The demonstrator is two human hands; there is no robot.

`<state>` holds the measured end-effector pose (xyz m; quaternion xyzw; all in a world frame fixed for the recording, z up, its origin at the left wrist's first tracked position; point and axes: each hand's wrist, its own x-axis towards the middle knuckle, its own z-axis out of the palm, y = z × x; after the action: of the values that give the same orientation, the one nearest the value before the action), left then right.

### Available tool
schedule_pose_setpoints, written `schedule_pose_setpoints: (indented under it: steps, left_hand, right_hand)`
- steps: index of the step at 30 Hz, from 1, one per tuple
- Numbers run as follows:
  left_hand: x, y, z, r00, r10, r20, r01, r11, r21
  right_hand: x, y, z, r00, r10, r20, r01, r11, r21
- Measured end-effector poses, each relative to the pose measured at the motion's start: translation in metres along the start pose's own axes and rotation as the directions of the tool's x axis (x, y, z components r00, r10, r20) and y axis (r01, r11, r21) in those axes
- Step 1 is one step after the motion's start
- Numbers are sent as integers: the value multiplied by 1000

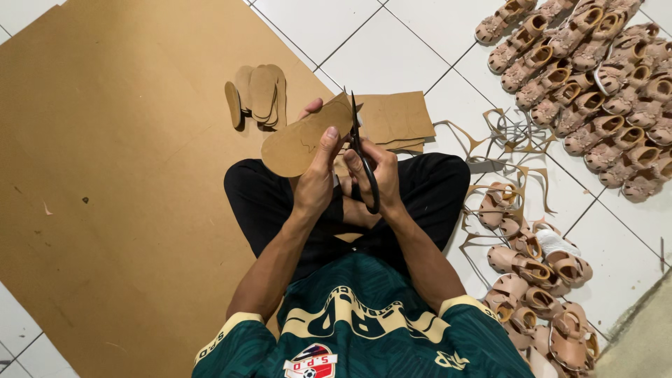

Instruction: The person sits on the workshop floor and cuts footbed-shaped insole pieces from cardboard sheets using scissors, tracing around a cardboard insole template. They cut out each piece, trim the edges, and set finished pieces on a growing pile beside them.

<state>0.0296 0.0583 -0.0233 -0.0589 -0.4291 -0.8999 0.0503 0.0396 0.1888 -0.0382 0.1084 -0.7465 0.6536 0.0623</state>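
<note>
We see a floor of white tiles (392,49) with dark grout lines, a large brown board sheet (119,175) spread over its left side (a bare greyish strip (640,343) at lower right).

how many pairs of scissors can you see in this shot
1. The black-handled scissors are in the right hand, blades up against the sole-shaped cardboard piece held by the left hand. Others could be hidden under the offcuts.

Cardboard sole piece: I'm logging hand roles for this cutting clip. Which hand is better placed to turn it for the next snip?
Left, probably. The left hand already grips the cardboard sole piece, thumb on top, while the right hand is occupied working the black scissors at its edge.
</note>
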Motion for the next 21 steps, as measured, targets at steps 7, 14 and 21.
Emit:
schedule_pose_setpoints:
  steps: [7,14,21]
  left_hand:
    - [4,7,-6,995,-50,82,51,999,-7]
    - [5,17,-7,994,-60,96,51,995,90]
    - [10,22,-10,990,-81,119,60,983,173]
  right_hand:
    - [-3,-7,-5,1000,1,12,-1,999,-46]
    - [-5,-10,-8,1000,1,1,-1,996,-85]
    - [-6,-9,-12,1000,4,-4,-5,990,-141]
